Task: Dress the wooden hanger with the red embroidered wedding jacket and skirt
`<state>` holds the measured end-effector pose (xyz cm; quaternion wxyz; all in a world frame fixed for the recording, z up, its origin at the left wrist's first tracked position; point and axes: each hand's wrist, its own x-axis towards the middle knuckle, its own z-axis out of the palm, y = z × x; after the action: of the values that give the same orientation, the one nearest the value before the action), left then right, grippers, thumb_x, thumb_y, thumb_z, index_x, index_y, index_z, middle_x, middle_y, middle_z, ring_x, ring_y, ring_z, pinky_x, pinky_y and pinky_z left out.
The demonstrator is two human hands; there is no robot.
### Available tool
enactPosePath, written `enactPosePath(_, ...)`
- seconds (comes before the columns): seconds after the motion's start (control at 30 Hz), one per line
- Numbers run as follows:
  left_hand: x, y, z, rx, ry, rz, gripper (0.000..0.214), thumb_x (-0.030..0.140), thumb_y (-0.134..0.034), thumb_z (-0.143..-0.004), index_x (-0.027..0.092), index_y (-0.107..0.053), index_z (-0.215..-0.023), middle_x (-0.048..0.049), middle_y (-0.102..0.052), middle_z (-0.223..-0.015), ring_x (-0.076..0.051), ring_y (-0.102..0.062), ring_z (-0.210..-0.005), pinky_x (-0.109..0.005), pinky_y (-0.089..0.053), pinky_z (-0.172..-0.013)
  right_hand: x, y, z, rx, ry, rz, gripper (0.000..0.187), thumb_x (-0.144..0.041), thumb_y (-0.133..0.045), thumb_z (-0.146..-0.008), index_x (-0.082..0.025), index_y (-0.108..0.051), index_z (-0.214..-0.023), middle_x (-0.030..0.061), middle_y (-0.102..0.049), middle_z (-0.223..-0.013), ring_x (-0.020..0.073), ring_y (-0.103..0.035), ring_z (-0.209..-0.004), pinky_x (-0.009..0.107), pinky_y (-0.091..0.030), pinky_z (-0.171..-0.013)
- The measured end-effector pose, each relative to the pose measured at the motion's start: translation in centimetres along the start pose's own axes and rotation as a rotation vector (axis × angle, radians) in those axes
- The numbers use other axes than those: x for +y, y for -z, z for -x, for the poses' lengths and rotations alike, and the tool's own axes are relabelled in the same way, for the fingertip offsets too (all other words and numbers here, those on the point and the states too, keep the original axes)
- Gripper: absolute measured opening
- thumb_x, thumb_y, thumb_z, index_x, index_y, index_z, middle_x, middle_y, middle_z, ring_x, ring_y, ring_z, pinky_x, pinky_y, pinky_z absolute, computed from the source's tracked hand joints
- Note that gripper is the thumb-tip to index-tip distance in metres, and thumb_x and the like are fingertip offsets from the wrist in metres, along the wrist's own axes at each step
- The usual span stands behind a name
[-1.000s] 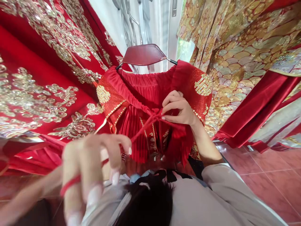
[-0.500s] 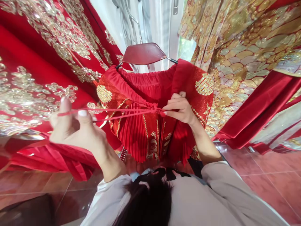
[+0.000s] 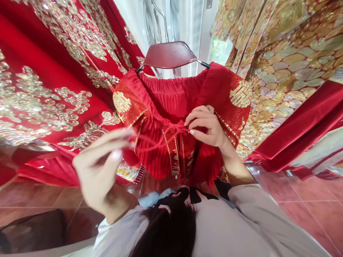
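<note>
A red garment [image 3: 158, 157] with gold trim and gold emblems hangs on a dark red hanger [image 3: 171, 55]. Across its gathered front opening runs a thin red cord [image 3: 160, 142], looped or knotted near the middle. My right hand [image 3: 207, 126] pinches at the cord's knot, its fingers curled against the garment's edge. Left of the garment, my left hand [image 3: 104, 164] is blurred; a slack stretch of the cord reaches its fingertips, where it seems held. The thumb stands apart from those fingertips.
Red fabric with silver beading [image 3: 61, 39] hangs at the left, and a gold patterned garment [image 3: 289, 78] at the right. A red velvet piece [image 3: 292, 125] hangs lower right. A dark box-like object [image 3: 34, 232] sits on the tiled floor [image 3: 302, 210].
My left hand has come rightward and turned, its fingers now pointing at the garment. The cord has gone from taut to slack. My right hand stays at the knot.
</note>
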<state>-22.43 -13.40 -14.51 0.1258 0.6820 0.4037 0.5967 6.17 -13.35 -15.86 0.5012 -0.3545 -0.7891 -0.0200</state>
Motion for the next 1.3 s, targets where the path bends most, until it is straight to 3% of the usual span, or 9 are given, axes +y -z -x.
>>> enactPosePath(0.13, 0.6, -4.6, -0.6, -0.014, -0.27, -0.256, 0.006, 0.029, -0.071, -0.077, 0.024, -0.072, -0.078, -0.0028, -0.069, -0.104, -0.026, -0.062, -0.1, -0.05, -0.045, -0.094, -1.5, -1.9, 1.0, 0.112, -0.091, 0.018, 0.024, -0.028, -0.059, -0.08, -0.017, -0.05, -0.06, -0.0012, -0.067, -0.075, 0.0168, -0.058, -0.081, 0.041, -0.031, -0.089)
enactPosePath(0.27, 1.5, -7.4, 1.0, -0.263, -0.321, -0.088, 0.011, 0.026, -0.068, -0.082, 0.022, -0.068, -0.092, -0.0017, -0.067, -0.091, -0.017, -0.062, -0.088, -0.032, -0.051, -0.083, -1.7, -2.4, 1.7, 0.206, -0.137, -0.046, 0.019, -0.025, -0.059, -0.078, -0.018, -0.052, -0.062, -0.0002, -0.066, -0.071, 0.0173, -0.059, -0.078, 0.038, -0.037, -0.082)
enactPosePath(0.47, 1.3, -10.1, 2.9, -0.325, -0.412, 0.005, 0.019, 0.015, -0.065, -0.084, 0.018, -0.064, -0.103, -0.0036, -0.064, -0.098, -0.013, -0.062, -0.09, -0.022, -0.051, -0.082, -1.8, -2.3, 2.3, 0.264, -0.106, -0.067, 0.016, -0.02, -0.059, -0.076, -0.018, -0.053, -0.061, 0.0007, -0.065, -0.068, 0.0185, -0.06, -0.08, 0.037, -0.039, -0.079)
enactPosePath(0.63, 0.1, -9.9, 2.9, -0.339, -0.465, -0.055, 0.009, 0.014, -0.056, -0.089, 0.017, -0.062, -0.095, -0.0044, -0.059, -0.095, -0.013, -0.059, -0.09, -0.024, -0.05, -0.082, -1.5, -2.3, 2.9, 0.31, -0.172, -0.206, 0.018, -0.019, -0.06, -0.075, -0.018, -0.051, -0.059, 0.0008, -0.064, -0.068, 0.0181, -0.06, -0.08, 0.036, -0.042, -0.078)
enactPosePath(0.83, 0.1, -6.1, 2.9, -0.98, -0.362, 0.179, 0.015, 0.016, -0.056, -0.086, 0.015, -0.059, -0.072, -0.0069, -0.05, -0.106, -0.017, -0.052, -0.106, -0.03, -0.047, -0.093, -0.5, -1.1, 3.8, 0.286, -0.192, -0.463, 0.028, -0.028, -0.059, -0.081, -0.017, -0.051, -0.056, -0.0005, -0.054, -0.059, 0.0142, -0.053, -0.068, 0.032, -0.041, -0.076)
enactPosePath(0.97, 0.3, -4.5, 2.9, -1.131, -0.358, 0.217, 0.016, 0.02, -0.059, -0.086, 0.015, -0.059, -0.071, -0.0051, -0.056, -0.102, -0.013, -0.057, -0.093, -0.024, -0.049, -0.084, -1.5, 0.9, 4.1, 0.066, -0.206, -0.345, 0.027, -0.032, -0.054, -0.088, -0.016, -0.06, -0.067, -0.0031, -0.049, -0.052, 0.0088, -0.043, -0.055, 0.026, -0.038, -0.069)
enactPosePath(1.1, -0.9, -6.1, 0.8, -0.735, -0.457, -0.069, 0.019, 0.029, -0.054, -0.091, 0.019, -0.063, -0.105, -0.0076, -0.058, -0.115, -0.02, -0.052, -0.111, -0.039, -0.042, -0.102, -3.7, 2.4, 4.0, -0.517, -0.167, -0.307, 0.025, -0.034, -0.053, -0.091, -0.015, -0.069, -0.088, -0.0023, -0.055, -0.054, 0.0067, -0.045, -0.051, 0.02, -0.035, -0.055)
enactPosePath(1.2, -2.1, -8.4, -1.4, -0.68, -0.551, -0.406, 0.05, 0.043, -0.057, -0.088, 0.024, -0.049, -0.133, -0.0104, -0.046, -0.137, -0.031, -0.037, -0.13, -0.058, -0.022, -0.112, -4.8, 2.3, 3.8, -1.008, -0.209, -0.293, 0.027, -0.032, -0.055, -0.09, -0.013, -0.069, -0.101, -0.0011, -0.059, -0.056, 0.0062, -0.044, -0.045, 0.019, -0.032, -0.048)
enactPosePath(1.3, -2.7, -10.3, -3.0, -0.661, -0.588, -0.546, 0.063, 0.05, -0.061, -0.083, 0.019, -0.047, -0.136, -0.0137, -0.05, -0.131, -0.033, -0.042, -0.124, -0.061, -0.017, -0.113, -4.8, 0.4, 3.3, -0.968, -0.338, -0.121, 0.036, -0.028, -0.053, -0.09, -0.015, -0.062, -0.122, 0.0032, -0.068, -0.075, 0.0105, -0.057, -0.058, 0.021, -0.041, -0.06)
